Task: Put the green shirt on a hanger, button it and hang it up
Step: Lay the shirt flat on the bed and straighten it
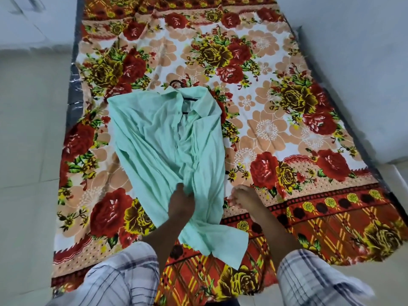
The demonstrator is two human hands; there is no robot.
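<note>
Shirt: green shirt lies front-up on floral sheet, hanger in its collar.
Left hand: fingers pinch its lower front.
Right hand: beside the hem, blurred, grip unclear.

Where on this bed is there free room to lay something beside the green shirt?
Widest bare sheet: from the green shirt rightward to the sheet's edge. Also beyond the hanger hook. Crowded at the near end, around the left hand, right hand and shirt tail.
</note>
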